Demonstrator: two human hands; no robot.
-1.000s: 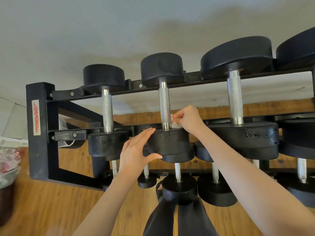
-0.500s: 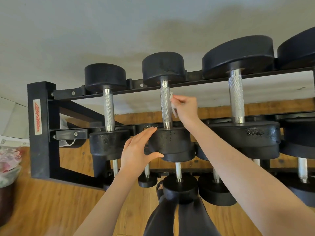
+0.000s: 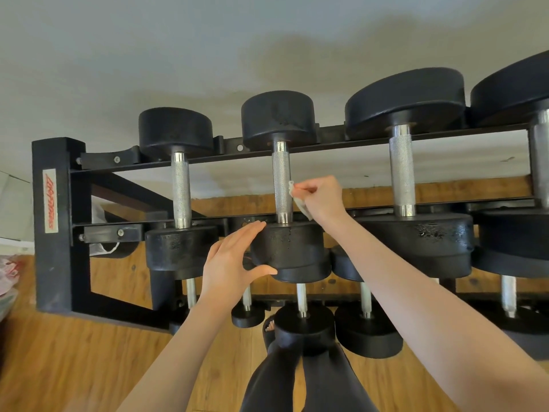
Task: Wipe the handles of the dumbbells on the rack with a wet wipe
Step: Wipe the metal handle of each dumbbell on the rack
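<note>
Even, soft daylight; broad grey shadows fall on the wall [image 3: 267, 49] at 12 o'clock. Wide-angle bending curves the edges; blur smears the 9 o'clock corner.

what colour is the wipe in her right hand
White, seen in the head view: the wet wipe pinched by the right hand.
</note>
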